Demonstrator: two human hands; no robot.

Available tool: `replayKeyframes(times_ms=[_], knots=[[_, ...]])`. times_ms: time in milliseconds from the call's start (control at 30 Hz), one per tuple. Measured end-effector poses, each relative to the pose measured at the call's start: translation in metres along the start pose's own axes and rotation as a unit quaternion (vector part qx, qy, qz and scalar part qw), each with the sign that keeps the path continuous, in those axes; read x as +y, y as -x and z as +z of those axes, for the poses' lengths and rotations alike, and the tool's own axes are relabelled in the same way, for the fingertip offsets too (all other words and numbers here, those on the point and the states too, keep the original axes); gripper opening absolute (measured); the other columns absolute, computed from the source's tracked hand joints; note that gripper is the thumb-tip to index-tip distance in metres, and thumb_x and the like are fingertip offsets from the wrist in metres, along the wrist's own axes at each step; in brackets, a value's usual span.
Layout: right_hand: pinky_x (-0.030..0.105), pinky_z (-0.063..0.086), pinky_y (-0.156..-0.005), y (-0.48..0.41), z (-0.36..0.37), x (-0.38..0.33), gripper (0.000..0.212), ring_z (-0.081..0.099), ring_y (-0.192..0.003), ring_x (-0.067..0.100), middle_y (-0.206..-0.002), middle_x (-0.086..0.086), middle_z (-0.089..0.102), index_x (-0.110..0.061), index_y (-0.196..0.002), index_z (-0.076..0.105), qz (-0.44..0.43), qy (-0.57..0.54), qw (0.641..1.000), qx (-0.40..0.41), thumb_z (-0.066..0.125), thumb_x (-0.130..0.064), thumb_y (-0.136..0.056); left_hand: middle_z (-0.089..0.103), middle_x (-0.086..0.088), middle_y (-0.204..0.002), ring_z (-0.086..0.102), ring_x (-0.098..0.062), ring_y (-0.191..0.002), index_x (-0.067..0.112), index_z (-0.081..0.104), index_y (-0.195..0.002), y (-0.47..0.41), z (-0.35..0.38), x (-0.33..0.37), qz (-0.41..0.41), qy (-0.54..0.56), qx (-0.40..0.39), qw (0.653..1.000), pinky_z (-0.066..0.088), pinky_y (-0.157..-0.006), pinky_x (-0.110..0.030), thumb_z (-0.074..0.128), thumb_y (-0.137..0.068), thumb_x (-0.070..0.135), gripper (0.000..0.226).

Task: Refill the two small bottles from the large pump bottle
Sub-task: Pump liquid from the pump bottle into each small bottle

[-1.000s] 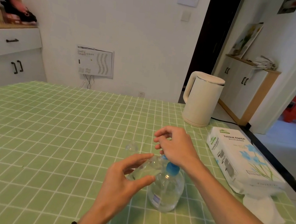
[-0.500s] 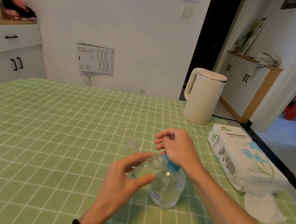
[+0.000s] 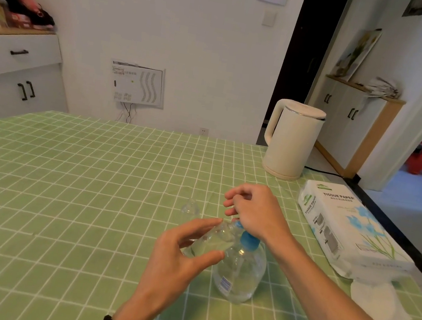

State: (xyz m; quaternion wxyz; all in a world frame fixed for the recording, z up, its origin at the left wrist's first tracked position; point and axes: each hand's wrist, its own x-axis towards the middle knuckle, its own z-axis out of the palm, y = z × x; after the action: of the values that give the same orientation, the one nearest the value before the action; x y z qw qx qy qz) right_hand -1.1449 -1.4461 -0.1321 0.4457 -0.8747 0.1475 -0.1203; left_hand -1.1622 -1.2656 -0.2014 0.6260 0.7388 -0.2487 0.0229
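- Hands barely moved since 0.5 s ago; L hand (image 3: pixel 175 261) stayed pinching 1 small bottle (image 3: pixel 210 242), tipped, mouth at the blue pump (image 3: pixel 248 240).
- R hand (image 3: pixel 254 210) sat on top of the big pump bottle (image 3: pixel 240 276), fingers bent; grip couldn't be seen.
- That bottle stood on the green table (image 3: pixel 62 192).

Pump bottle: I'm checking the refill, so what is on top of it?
Its blue collar shows, with the right hand over it; the pump head is mostly hidden beneath that hand.
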Motion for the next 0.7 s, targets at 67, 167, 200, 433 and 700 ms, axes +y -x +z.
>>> replayKeyframes(times_ms=[67, 167, 200, 433, 700], knots=[[0.028, 0.062, -0.07, 0.001, 0.002, 0.003, 0.031, 0.076, -0.075, 0.009, -0.087, -0.002, 0.078, -0.019, -0.092, 0.075, 0.008, -0.01, 1.0, -0.004, 0.05, -0.003, -0.099, 0.079, 0.024, -0.11, 0.073, 0.002, -0.106, 0.039, 0.076, -0.119, 0.0, 0.0, -0.003, 0.005, -0.008, 0.002, 1.0, 0.053, -0.093, -0.015, 0.091, -0.078, 0.014, 0.05], [0.026, 0.061, -0.071, 0.003, 0.004, 0.006, 0.031, 0.076, -0.076, 0.008, -0.087, -0.003, 0.078, -0.018, -0.094, 0.075, 0.012, -0.014, 1.0, -0.012, 0.049, -0.001, -0.099, 0.079, 0.024, -0.111, 0.073, 0.002, -0.107, 0.039, 0.076, -0.119, 0.0, 0.001, -0.006, 0.007, -0.011, 0.001, 1.0, 0.052, -0.094, -0.013, 0.091, -0.077, 0.014, 0.05], [0.025, 0.06, -0.07, 0.003, 0.004, 0.006, 0.031, 0.076, -0.076, 0.008, -0.088, -0.003, 0.078, -0.018, -0.095, 0.076, 0.012, -0.016, 1.0, -0.011, 0.049, -0.001, -0.099, 0.078, 0.025, -0.111, 0.073, 0.002, -0.107, 0.039, 0.076, -0.118, 0.0, 0.001, -0.006, 0.007, -0.011, 0.003, 1.0, 0.052, -0.094, -0.013, 0.091, -0.077, 0.014, 0.051], [0.02, 0.056, -0.064, 0.004, 0.002, 0.003, 0.027, 0.076, -0.076, 0.008, -0.088, -0.004, 0.078, -0.021, -0.093, 0.075, 0.013, -0.011, 1.0, -0.012, 0.052, -0.008, -0.099, 0.078, 0.023, -0.114, 0.072, -0.001, -0.11, 0.04, 0.076, -0.121, 0.003, 0.001, -0.005, -0.006, -0.006, 0.008, 1.0, 0.054, -0.099, -0.028, 0.093, -0.076, 0.023, 0.051], [0.033, 0.064, -0.073, 0.001, -0.002, -0.004, 0.024, 0.077, -0.074, 0.008, -0.086, -0.007, 0.078, -0.025, -0.091, 0.072, -0.016, -0.004, 1.0, -0.012, 0.054, -0.014, -0.101, 0.078, 0.025, -0.115, 0.071, 0.001, -0.112, 0.044, 0.075, -0.122, 0.001, 0.0, 0.001, -0.011, -0.007, 0.008, 1.0, 0.053, -0.101, -0.03, 0.091, -0.077, 0.024, 0.052]])
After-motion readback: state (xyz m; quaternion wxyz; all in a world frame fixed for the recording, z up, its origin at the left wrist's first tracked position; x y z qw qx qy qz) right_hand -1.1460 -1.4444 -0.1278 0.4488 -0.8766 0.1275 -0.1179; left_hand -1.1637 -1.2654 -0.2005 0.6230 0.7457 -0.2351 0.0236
